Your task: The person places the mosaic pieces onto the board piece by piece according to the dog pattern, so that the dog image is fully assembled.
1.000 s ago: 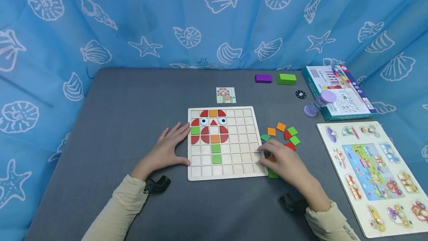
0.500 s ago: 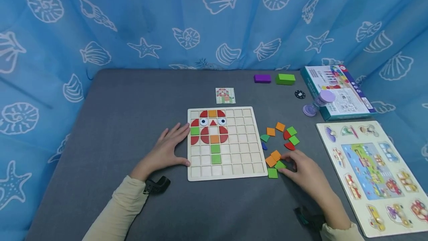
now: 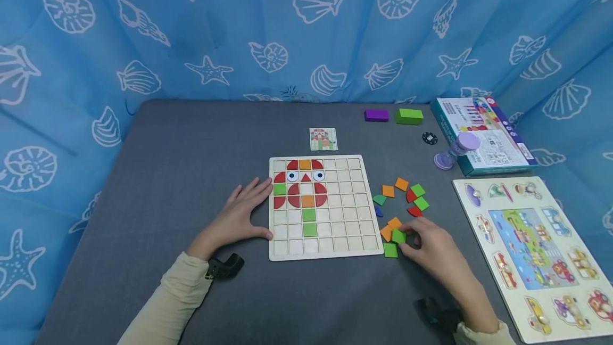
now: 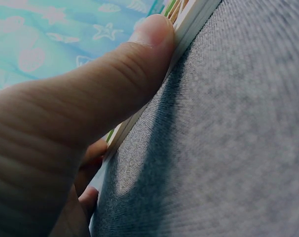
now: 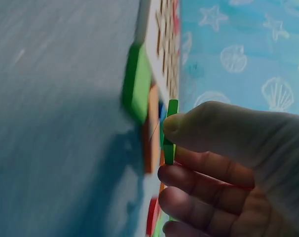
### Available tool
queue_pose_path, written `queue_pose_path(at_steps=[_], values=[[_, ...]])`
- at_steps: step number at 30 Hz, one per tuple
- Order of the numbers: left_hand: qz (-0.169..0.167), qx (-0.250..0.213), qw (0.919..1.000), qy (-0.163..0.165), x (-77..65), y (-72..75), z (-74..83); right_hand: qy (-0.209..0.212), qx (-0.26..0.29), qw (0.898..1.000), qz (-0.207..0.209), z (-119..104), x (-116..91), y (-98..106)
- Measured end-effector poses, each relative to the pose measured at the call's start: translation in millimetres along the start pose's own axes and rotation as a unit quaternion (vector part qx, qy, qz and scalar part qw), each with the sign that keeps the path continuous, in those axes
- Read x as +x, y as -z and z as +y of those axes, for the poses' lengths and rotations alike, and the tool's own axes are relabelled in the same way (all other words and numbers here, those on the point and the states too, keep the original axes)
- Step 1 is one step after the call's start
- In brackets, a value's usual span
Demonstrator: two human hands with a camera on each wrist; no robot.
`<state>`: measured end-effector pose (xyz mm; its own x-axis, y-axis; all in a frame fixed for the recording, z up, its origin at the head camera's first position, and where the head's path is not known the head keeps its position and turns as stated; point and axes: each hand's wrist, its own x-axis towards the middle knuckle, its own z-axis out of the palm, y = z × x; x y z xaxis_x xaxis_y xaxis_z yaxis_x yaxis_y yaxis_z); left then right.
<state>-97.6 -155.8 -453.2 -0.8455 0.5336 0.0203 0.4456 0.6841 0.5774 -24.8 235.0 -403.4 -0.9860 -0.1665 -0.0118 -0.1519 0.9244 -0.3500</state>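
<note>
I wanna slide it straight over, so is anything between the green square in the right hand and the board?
Yes: an orange tile lies between the green square pinched by the right hand and the board. Sliding straight across would probably bump it; above it, I see nothing in the way.

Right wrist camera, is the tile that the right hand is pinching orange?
No, the right hand pinches a green tile there.
</note>
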Motion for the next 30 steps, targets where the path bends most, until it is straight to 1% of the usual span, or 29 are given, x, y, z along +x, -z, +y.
queue_pose_path(at_steps=[3,7,9,12,15,17,21,26,30], values=[[0.003,0.001,1.0000,-0.001,0.3,-0.4,-0.9,0.031,0.015,0.999,0.007,-16.9,6.7,-2.1],[-0.001,0.001,1.0000,0.005,-0.6,-3.0,-1.7,0.099,0.037,0.994,0.003,-45.9,16.5,-10.8],[-0.005,0.001,1.0000,0.008,-1.4,-4.9,-1.9,0.141,0.042,0.989,-0.008,-60.3,20.9,-17.4],[-0.006,0.002,1.0000,0.006,-2.0,-6.1,-1.3,0.205,0.046,0.977,-0.026,-79.6,26.9,-27.6],[-0.004,0.004,1.0000,0.005,-1.5,-4.5,-0.5,0.250,0.037,0.967,-0.035,-96.2,31.9,-36.5],[-0.004,0.006,1.0000,0.005,-0.8,-2.8,-0.1,0.268,0.025,0.962,-0.037,-104.2,34.4,-41.3],[-0.004,0.009,0.9999,0.004,1.0,-1.6,-0.3,0.284,0.005,0.958,-0.029,-111.8,37.6,-47.8],[-0.005,0.010,0.9999,0.003,1.3,-2.1,-0.1,0.278,-0.002,0.960,-0.021,-113.7,37.9,-51.0],[-0.002,0.014,0.9999,0.004,0.8,-2.6,-1.1,0.278,-0.012,0.960,-0.023,-114.1,38.1,-51.1]])
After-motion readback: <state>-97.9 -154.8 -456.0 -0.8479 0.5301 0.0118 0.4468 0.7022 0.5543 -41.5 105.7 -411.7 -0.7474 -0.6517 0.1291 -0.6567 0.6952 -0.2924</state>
